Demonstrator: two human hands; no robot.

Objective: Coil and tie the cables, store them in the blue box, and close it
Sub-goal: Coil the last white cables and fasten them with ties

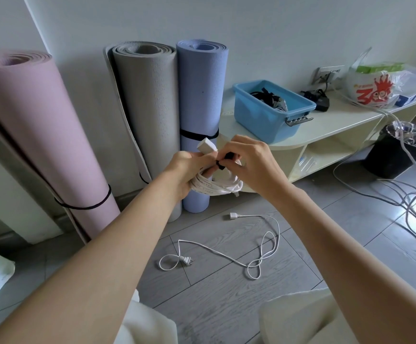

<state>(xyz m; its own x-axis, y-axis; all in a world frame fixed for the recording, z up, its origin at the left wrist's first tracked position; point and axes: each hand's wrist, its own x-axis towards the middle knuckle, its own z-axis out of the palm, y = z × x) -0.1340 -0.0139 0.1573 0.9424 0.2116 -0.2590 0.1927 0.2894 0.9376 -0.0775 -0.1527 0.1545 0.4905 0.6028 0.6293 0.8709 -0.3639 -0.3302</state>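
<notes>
Both hands are closed on the same bundle. The left hand (189, 170) is wrapped around a coiled white cable (215, 186), holding the loops together. The right hand (249, 162) pinches a small black tie (224, 161) at the top of the coil, right against the left fingers. A white plug block (205, 146) sticks up out of the bundle, just above the left hand.

The blue box (271, 110) sits open on a pale low shelf (338, 125), up and to the right of the hands. Dark cables (269, 96) lie inside it. Its gray latch handle (298, 120) hangs on the near end. I cannot see a lid.

Below the blue box, down on the gray floor (226, 294), a thin white cord (251, 254) lies loose and messy, with its plug (186, 259) at one end.

Left of the blue box, three rolled mats stand against the wall: a purple-blue mat (202, 100) right beside it, then a gray mat (149, 108), then a pink mat (35, 125). Right of the blue box, a black charger (318, 99) and a plastic bag (375, 85) rest on the same shelf. A black bin (398, 155) stands on the floor beyond that.
</notes>
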